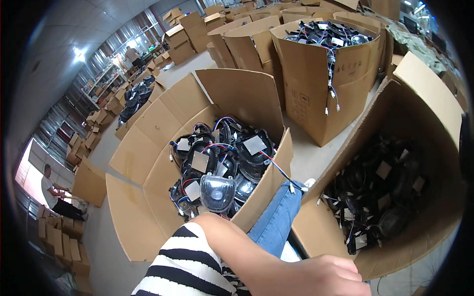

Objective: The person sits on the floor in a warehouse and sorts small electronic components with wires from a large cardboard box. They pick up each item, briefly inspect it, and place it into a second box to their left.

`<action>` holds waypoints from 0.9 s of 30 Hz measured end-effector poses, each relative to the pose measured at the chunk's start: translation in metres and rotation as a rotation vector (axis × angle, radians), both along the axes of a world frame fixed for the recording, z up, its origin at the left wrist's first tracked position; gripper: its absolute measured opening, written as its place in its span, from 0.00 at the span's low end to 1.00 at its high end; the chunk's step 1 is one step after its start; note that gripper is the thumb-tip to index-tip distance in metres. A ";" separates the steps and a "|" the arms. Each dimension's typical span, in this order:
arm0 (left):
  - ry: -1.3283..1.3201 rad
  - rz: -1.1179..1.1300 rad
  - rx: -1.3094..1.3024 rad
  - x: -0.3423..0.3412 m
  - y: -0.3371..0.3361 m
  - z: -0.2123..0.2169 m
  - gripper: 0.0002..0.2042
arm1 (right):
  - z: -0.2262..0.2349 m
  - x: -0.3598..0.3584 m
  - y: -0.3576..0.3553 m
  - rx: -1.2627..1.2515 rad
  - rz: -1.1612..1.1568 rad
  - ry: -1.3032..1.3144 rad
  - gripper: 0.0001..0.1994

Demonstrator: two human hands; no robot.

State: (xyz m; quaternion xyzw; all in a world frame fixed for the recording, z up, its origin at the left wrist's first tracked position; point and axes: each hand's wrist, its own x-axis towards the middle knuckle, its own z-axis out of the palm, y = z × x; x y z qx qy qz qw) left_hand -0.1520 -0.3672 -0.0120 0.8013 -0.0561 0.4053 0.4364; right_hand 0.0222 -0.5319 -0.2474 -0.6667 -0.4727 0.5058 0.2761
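Ideally, with the left hand curled, its hold impossible to tell, and the right hand out of view, handle the headlamps in the open cartons ahead-left and ahead-right of the former by their housings, clearing wires draped over rims.

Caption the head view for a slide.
A left hand near large open cardboard boxes piled with black lamp units and trailing wires.
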 end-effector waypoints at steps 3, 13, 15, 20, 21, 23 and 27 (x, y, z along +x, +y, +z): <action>0.147 -0.022 0.050 -0.014 0.005 0.021 0.05 | -0.005 -0.002 -0.002 0.005 0.006 0.001 0.08; 0.099 -0.388 -0.530 -0.035 0.015 -0.050 0.16 | -0.002 -0.007 -0.009 -0.028 -0.062 -0.061 0.09; 0.010 -0.556 -0.588 -0.035 0.002 -0.064 0.23 | -0.006 -0.009 -0.009 -0.079 -0.094 -0.112 0.10; 0.024 -0.789 -0.781 -0.025 -0.004 -0.063 0.34 | -0.009 -0.010 -0.003 -0.008 -0.169 -0.143 0.06; -0.007 -0.816 -0.773 -0.017 -0.003 -0.065 0.35 | -0.009 -0.006 -0.006 -0.024 -0.181 -0.127 0.06; -0.059 -0.843 -0.762 -0.006 -0.002 -0.069 0.36 | -0.005 -0.004 -0.009 -0.093 -0.189 -0.113 0.06; -0.074 -0.918 -0.790 0.002 0.001 -0.078 0.36 | -0.002 -0.009 -0.018 -0.102 -0.236 -0.113 0.06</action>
